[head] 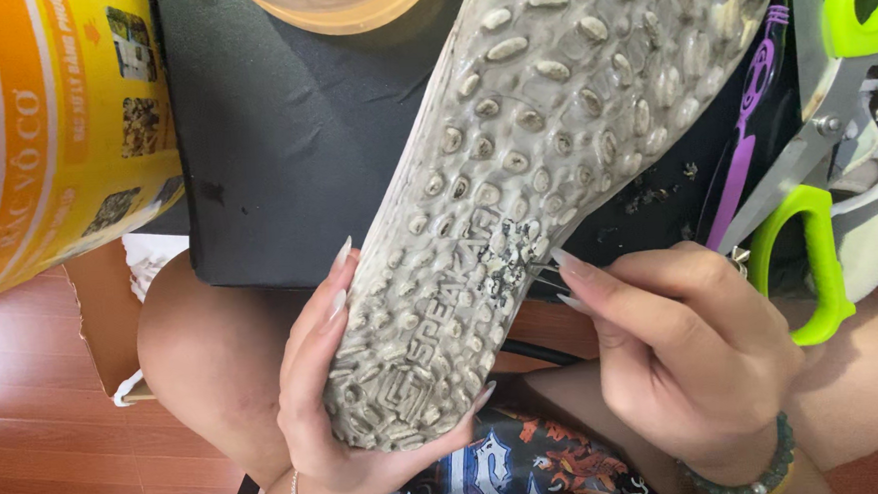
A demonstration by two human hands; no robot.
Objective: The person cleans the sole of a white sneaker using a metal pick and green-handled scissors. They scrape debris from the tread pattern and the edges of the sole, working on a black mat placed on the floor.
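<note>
L hand [332, 408] cups the heel end of a grey shoe sole [535, 162], fingers [334, 308] wrapped round the edge & holding it tight. The sole is turned bumps-up, tilted, toe end going up & away over a black mat [292, 124]. R hand [689, 339] sits just beside the middle of the sole; its fingers are pinched narrow on a thin pin-like tool [543, 267], too small to tell what kind. The tip touches a dark, crumbly patch [503, 259] on the sole.

The sole looks light, rubbery & a bit bendy, w/ lots of little bumps, so prob not slippery. It's dirty. The heel is a good spot to hold, like now, since it's narrow & fits in a palm.

The sole is held over the person's lap, not lying on anything. Scissors w/ green handles [820, 257] lie near the R hand. A big yellow & red tub [52, 127] stands to the left. Floor [50, 458] is red-brown wood
</note>
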